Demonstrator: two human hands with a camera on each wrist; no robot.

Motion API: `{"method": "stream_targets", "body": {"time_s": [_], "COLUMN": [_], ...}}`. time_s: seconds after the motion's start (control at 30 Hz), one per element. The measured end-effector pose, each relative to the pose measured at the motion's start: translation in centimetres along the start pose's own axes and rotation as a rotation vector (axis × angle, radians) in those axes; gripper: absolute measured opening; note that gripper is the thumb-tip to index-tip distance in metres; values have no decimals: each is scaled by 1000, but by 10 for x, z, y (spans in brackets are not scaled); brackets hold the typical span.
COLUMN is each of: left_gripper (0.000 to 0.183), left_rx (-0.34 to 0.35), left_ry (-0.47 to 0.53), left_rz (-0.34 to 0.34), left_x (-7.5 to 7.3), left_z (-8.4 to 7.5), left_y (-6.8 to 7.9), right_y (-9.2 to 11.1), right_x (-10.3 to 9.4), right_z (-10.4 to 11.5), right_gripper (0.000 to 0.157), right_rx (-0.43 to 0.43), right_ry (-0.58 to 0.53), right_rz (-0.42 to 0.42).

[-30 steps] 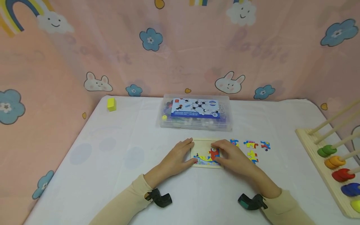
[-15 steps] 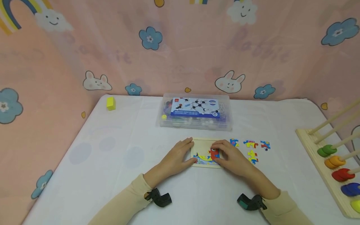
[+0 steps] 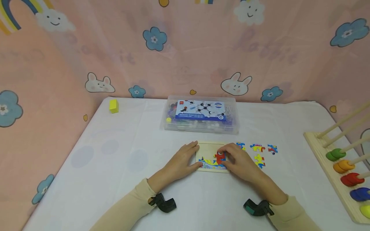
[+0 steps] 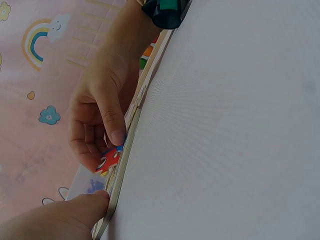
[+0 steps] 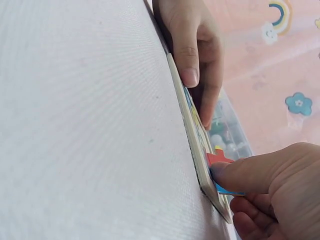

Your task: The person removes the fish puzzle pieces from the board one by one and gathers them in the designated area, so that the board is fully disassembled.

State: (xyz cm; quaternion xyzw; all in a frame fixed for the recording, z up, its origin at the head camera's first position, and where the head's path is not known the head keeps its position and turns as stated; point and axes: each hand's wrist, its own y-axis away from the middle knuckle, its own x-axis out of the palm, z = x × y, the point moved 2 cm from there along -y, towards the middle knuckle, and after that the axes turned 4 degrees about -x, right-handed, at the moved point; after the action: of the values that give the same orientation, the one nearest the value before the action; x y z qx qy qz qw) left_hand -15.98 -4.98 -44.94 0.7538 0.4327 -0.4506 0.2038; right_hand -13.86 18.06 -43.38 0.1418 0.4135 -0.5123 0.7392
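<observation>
A shallow wooden puzzle tray (image 3: 206, 149) lies on the white table, its near part filled with blue and yellow picture pieces. My left hand (image 3: 180, 162) holds the tray's left side, thumb at the near corner and fingers toward the far corner. Over the tray's right part, my right hand (image 3: 242, 163) pinches a red jigsaw piece (image 3: 220, 157) between thumb and fingers. In the right wrist view the red piece (image 5: 218, 158) stands tilted, right at the tray's edge. The left wrist view shows the same piece (image 4: 109, 160) below the right hand's fingertips.
Several loose jigsaw pieces (image 3: 257, 148) lie right of the tray. Behind it stands a clear plastic molecular model kit box (image 3: 200, 126). A yellow block (image 3: 114, 106) sits at the far left. A wooden bead rack (image 3: 329, 160) with coloured discs occupies the right edge.
The red jigsaw piece has shifted and turned slightly between my right fingers. My left hand keeps its place on the tray.
</observation>
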Motion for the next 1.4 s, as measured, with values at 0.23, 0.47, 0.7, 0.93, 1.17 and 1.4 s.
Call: {"method": "stream_targets", "body": {"time_s": [0.23, 0.47, 0.7, 0.93, 1.17, 1.4], "left_gripper": [66, 65, 65, 65, 65, 66], "left_rx": [2, 4, -2, 10, 14, 16], "left_ry": [-1, -6, 3, -10, -8, -16], "left_rz": [-1, -1, 7, 0, -1, -2], "left_x": [0, -1, -2, -2, 0, -1], "left_z": [0, -2, -2, -3, -2, -1], "left_y": [0, 1, 1, 2, 1, 1], "right_y": [0, 0, 0, 1, 2, 10], "right_x": [-1, -1, -2, -10, -18, -30], "right_z": [0, -2, -3, -3, -9, -17], "right_gripper": [34, 31, 30, 31, 31, 32], "right_rx": [19, 49, 72, 72, 68, 126], "right_ry": [26, 8, -21, -29, -18, -33], "right_rz": [-3, 4, 5, -10, -4, 24]}}
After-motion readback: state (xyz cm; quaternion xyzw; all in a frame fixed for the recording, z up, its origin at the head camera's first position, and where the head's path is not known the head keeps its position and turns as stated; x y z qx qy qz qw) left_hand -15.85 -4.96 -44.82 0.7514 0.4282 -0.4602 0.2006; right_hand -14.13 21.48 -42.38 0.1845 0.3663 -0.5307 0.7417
